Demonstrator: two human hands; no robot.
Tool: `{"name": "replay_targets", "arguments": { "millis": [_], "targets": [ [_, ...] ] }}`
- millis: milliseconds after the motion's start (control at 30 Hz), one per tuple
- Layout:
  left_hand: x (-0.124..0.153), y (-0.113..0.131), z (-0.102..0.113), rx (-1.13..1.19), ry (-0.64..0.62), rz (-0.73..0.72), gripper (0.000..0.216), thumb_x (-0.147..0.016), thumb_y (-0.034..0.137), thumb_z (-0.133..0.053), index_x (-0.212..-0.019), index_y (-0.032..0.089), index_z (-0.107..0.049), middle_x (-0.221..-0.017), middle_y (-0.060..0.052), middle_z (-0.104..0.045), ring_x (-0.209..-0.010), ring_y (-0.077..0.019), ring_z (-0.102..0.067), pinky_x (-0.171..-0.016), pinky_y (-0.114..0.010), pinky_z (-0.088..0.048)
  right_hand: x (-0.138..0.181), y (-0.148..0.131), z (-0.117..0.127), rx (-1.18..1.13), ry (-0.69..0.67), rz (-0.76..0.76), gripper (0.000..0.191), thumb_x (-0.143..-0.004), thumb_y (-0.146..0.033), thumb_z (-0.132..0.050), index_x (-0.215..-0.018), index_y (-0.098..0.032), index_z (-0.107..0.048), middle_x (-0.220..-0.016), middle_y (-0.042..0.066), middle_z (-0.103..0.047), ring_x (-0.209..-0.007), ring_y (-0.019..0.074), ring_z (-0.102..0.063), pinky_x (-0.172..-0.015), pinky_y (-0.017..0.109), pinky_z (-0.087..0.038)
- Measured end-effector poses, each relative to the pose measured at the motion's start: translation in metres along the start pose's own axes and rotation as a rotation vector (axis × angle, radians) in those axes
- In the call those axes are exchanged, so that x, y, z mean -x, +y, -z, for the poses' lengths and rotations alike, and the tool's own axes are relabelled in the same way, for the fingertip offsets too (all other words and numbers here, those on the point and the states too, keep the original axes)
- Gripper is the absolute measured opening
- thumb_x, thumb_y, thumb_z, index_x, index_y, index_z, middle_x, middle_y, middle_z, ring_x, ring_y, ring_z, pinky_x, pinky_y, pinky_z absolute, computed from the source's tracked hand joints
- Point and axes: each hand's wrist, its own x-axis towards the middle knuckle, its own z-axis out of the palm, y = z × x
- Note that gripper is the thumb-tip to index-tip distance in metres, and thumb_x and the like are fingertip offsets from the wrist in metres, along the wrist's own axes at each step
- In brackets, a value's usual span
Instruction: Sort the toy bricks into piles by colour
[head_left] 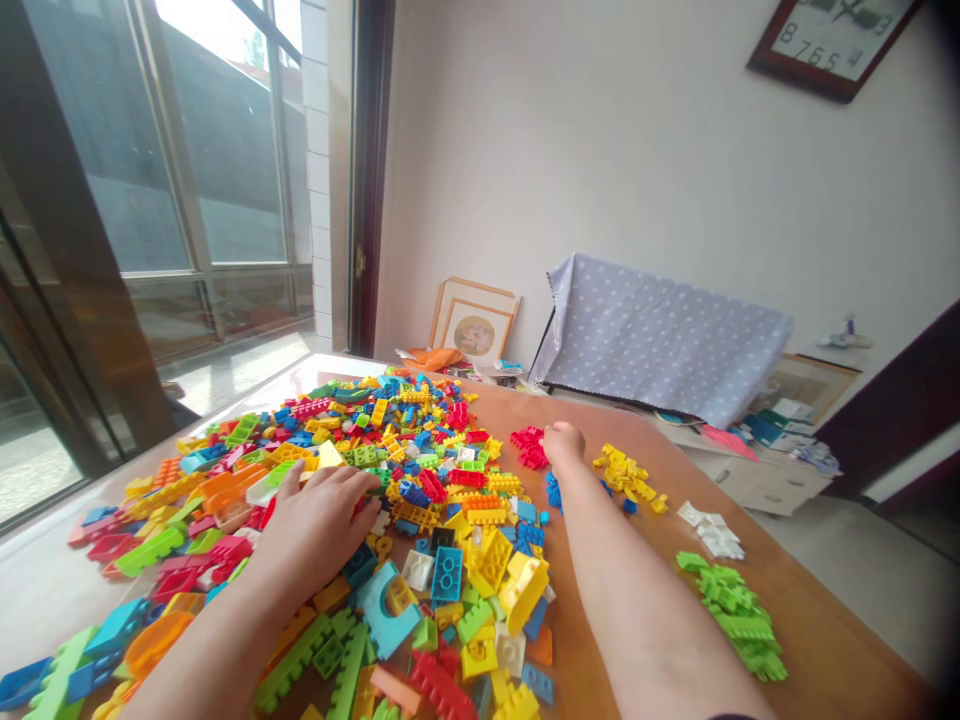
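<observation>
My left hand rests over the big mixed heap of plastic building bricks, its fingers spread and touching pieces near a light green and white brick. Farther off, my right hand is at the small pile of red bricks, with its fingers curled closed. Whatever lies within those fingers is hidden by the hand. Blue bricks show beside the right wrist, partly covered by the forearm. To the right of that hand is a pile of yellow bricks.
White bricks and green bricks form separate piles along the right of the brown table. Beyond the table stand framed pictures, a polka-dot cloth over an object, and a white cabinet. Windows line the left.
</observation>
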Motion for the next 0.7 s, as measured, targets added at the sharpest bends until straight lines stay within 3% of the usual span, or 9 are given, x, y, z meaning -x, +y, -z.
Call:
{"name": "replay_targets", "arguments": {
  "millis": [100, 200, 333, 433, 533, 700],
  "targets": [
    [0.000, -0.001, 0.003, 0.009, 0.009, 0.009, 0.028, -0.095, 0.041, -0.048, -0.106, 0.031, -0.071, -0.108, -0.004, -0.076, -0.111, -0.0296, -0.067, -0.115, -0.055, -0.028, 0.012, -0.007, 0.004, -0.048, -0.010, 0.030, 0.028, -0.079, -0.030, -0.063, -0.100, -0.019, -0.077, -0.082, 0.009, -0.077, -0.084, 0.0266, -0.073, -0.070, 0.030, -0.054],
    [0.001, -0.002, 0.008, 0.028, 0.023, 0.038, 0.030, -0.097, 0.039, -0.043, -0.105, 0.030, -0.071, -0.106, -0.003, -0.077, -0.103, -0.0259, -0.069, -0.113, -0.050, -0.031, 0.027, -0.018, -0.007, -0.092, -0.094, 0.093, 0.031, -0.083, -0.032, -0.057, -0.103, -0.019, -0.076, -0.084, 0.007, -0.077, -0.085, 0.0244, -0.073, -0.071, 0.028, -0.055],
    [0.003, -0.006, 0.015, 0.039, 0.052, 0.095, 0.033, -0.100, 0.038, -0.038, -0.100, 0.029, -0.070, -0.102, -0.002, -0.077, -0.096, -0.0226, -0.068, -0.101, -0.040, -0.041, 0.054, -0.045, -0.034, -0.147, -0.297, 0.237, 0.027, -0.085, -0.033, -0.060, -0.102, -0.020, -0.076, -0.091, 0.003, -0.078, -0.089, 0.0201, -0.071, -0.077, 0.027, -0.055],
    [0.004, -0.009, 0.017, 0.035, 0.095, 0.120, 0.033, -0.101, 0.039, -0.039, -0.104, 0.028, -0.070, -0.104, -0.003, -0.076, -0.096, -0.0236, -0.067, -0.094, -0.040, -0.043, 0.081, -0.071, -0.052, -0.152, -0.536, 0.412, 0.027, -0.086, -0.035, -0.064, -0.105, -0.021, -0.077, -0.097, 0.002, -0.078, -0.090, 0.0193, -0.071, -0.081, 0.028, -0.055],
    [0.005, -0.010, 0.016, 0.035, 0.130, 0.127, 0.035, -0.102, 0.040, -0.038, -0.106, 0.028, -0.070, -0.106, -0.004, -0.075, -0.099, -0.0259, -0.066, -0.093, -0.043, -0.042, 0.106, -0.094, -0.067, -0.058, -0.718, 0.593, 0.032, -0.089, -0.040, -0.065, -0.114, -0.023, -0.075, -0.111, 0.004, -0.077, -0.102, 0.0222, -0.070, -0.091, 0.033, -0.054],
    [0.006, -0.010, 0.014, 0.073, 0.136, 0.113, 0.035, -0.103, 0.040, -0.038, -0.114, 0.028, -0.069, -0.112, -0.006, -0.074, -0.104, -0.0264, -0.065, -0.097, -0.043, -0.043, 0.136, -0.105, -0.082, 0.215, -0.853, 0.838, 0.052, -0.086, -0.049, -0.068, -0.134, -0.028, -0.067, -0.133, 0.007, -0.068, -0.122, 0.0295, -0.063, -0.105, 0.040, -0.047]
  ]
}}
